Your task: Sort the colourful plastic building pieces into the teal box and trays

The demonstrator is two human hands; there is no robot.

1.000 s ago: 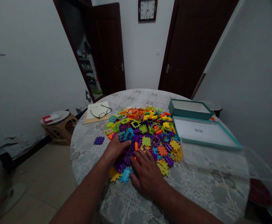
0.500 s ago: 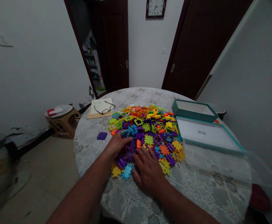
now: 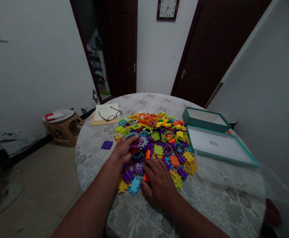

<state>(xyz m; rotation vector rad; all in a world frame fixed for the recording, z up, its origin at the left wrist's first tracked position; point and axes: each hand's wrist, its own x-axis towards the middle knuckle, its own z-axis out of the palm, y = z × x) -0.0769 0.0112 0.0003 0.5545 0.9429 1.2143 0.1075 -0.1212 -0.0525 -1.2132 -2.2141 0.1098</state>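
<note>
A heap of colourful plastic interlocking building pieces (image 3: 158, 149) spreads over the round table in front of me. My left hand (image 3: 122, 148) is closed at the heap's left side, thumb on top, gripping a few purple and blue interlocking pieces (image 3: 141, 142) raised slightly above the rest. My right hand (image 3: 158, 175) lies palm down on the near edge of the heap with its fingers extended. An orange piece (image 3: 146, 177) shows beside its thumb, partly covered. Near both hands are a light blue piece (image 3: 134, 185) and purple tube-like pieces (image 3: 127, 176).
A flat purple piece (image 3: 107, 144) lies alone on the left. Behind it, glasses (image 3: 111, 117) rest on a booklet (image 3: 101, 112). To the right are a teal box (image 3: 206, 120), its white-faced lid (image 3: 223, 145) and a clear plastic sheet (image 3: 223, 172).
My left hand has lifted a few pieces slightly, its thumb now raised over them, and a purple piece beneath shows more. My right hand has barely moved. The view has shifted slightly.
</note>
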